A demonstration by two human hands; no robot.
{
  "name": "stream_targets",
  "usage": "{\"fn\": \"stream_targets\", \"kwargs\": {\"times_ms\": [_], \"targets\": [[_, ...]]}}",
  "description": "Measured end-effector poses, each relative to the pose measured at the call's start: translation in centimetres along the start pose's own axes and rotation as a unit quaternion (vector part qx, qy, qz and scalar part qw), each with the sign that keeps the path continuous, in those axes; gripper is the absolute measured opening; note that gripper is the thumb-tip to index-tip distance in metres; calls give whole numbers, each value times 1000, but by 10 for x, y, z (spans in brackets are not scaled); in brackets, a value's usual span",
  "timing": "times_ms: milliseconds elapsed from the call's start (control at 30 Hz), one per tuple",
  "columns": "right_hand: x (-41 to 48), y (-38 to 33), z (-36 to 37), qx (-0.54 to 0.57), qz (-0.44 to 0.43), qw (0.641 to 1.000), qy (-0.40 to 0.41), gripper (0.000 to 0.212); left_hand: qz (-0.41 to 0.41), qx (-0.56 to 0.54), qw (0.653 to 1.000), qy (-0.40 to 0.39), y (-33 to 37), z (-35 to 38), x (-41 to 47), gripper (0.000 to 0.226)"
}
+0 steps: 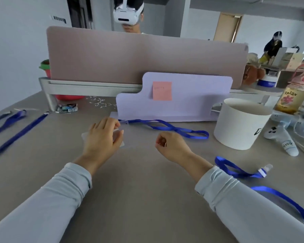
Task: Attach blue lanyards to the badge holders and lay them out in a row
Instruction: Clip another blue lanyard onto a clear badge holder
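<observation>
A left hand (104,135) grips a clear badge holder (120,140) above the grey table (139,190); the right hand (170,146), fingers curled, holds nothing visible, near a loose blue lanyard (165,128).

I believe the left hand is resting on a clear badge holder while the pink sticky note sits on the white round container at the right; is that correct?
Not quite. The head view shows the pink sticky note stuck on the lilac board standing behind the hands, not on the white round container. The rest holds: the left hand rests on a clear badge holder.
</observation>
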State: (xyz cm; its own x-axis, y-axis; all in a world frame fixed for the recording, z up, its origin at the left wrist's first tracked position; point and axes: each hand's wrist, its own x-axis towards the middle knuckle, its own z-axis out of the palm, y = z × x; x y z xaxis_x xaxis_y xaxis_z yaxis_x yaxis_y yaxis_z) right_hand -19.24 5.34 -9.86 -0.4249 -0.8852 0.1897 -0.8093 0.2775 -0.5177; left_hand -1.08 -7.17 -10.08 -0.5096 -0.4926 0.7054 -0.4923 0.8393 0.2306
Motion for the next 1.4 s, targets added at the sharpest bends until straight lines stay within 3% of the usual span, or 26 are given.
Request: {"fn": "stream_targets", "kwargs": {"times_ms": [300,533,700,967,1133,1300,1400], "targets": [[73,-56,68,25,-61,997,-39,4,-89,57,994,39,-61,-18,0,11],[124,-76,100,-31,-120,992,-24,35,-136,83,985,68,-81,-23,0,12],[139,-75,112,-107,-100,985,-91,47,-121,100,985,76,-82,-20,0,10],[132,-74,102,-140,-114,983,-41,29,-111,102,986,67,-83,-18,-1,11],[125,-71,96,-97,-94,989,-62,16,-93,92,989,65,-81,-16,-2,21],[112,-59,76,-86,-79,986,-119,14,-72,75,993,62,-76,-15,0,25],[98,-48,64,-33,-71,990,-113,16,-43,55,997,39,-69,-12,0,29]]}}
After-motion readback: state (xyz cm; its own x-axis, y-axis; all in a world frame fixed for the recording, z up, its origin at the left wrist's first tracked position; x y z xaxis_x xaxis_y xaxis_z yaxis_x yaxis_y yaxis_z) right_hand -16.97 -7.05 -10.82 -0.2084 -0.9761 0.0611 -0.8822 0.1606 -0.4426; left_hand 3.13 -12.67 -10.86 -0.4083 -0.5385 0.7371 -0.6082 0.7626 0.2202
